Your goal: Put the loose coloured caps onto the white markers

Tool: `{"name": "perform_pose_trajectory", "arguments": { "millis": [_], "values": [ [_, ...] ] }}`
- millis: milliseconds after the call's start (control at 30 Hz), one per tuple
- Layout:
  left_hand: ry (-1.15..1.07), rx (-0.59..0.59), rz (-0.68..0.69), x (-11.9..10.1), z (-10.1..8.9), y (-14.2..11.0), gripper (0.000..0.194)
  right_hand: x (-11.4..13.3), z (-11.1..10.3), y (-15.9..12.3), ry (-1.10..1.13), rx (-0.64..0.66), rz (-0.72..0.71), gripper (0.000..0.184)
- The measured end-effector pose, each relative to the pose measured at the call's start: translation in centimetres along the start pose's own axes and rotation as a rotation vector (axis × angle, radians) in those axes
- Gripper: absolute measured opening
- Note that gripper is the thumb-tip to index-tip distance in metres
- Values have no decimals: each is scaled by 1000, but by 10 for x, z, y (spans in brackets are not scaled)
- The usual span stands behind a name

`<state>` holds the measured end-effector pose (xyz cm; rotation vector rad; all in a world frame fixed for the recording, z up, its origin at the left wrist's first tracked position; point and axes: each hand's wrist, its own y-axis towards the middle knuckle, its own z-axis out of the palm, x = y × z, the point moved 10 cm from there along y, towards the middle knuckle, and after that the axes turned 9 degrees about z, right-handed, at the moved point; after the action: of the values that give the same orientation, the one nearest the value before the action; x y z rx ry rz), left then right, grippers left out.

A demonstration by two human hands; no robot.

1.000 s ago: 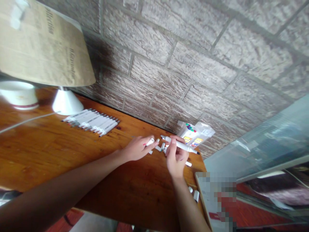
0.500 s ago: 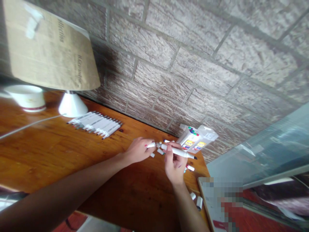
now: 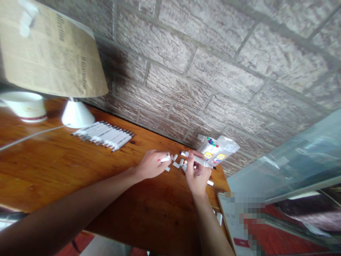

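My left hand [image 3: 150,165] is closed around a white marker cap [image 3: 165,159], which points toward the right. A white marker [image 3: 199,160] lies across the fingers of my right hand [image 3: 195,179], gripped with the thumb on top; its right end is dark. The marker and the cap are apart. Several loose white caps [image 3: 176,165] lie on the wooden table between and below my hands. Just behind the right hand stands a clear plastic case [image 3: 214,151] with colourful labels and a few coloured marker ends showing at its top.
Many white markers [image 3: 103,135] lie side by side in a row at the left. Behind them stand a lamp [image 3: 77,113] with a paper shade and a white cup [image 3: 28,106]. A brick wall [image 3: 186,81] borders the table [image 3: 144,206]; more caps [image 3: 218,217] lie near its right edge.
The marker in my right hand came left until its end was close to the cap, then moved back right, away from it. My left hand has kept the cap throughout.
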<state>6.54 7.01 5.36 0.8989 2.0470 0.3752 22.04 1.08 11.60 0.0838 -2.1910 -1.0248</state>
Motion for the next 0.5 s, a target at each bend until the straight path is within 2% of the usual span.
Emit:
{"name": "perform_pose_trajectory", "arguments": {
  "millis": [100, 167, 367, 433, 500],
  "values": [
    [-74, -78, 25, -4, -8, -1, 41, -32, -15, 8, 12, -92, 174, 33],
    [-94, -97, 25, -4, -9, -1, 43, -38, -16, 6, 71, -109, 226, 33],
    [-55, -48, 57, -8, -4, -1, 40, 8, 4, -10, 216, 13, 41, 22],
    [-45, -48, 49, -6, -4, -1, 40, 10, 6, -13, 220, 22, 42, 21],
    [-28, -53, 40, -5, -5, -1, 41, 0, 5, -12, 215, 6, 101, 25]
  ]
}}
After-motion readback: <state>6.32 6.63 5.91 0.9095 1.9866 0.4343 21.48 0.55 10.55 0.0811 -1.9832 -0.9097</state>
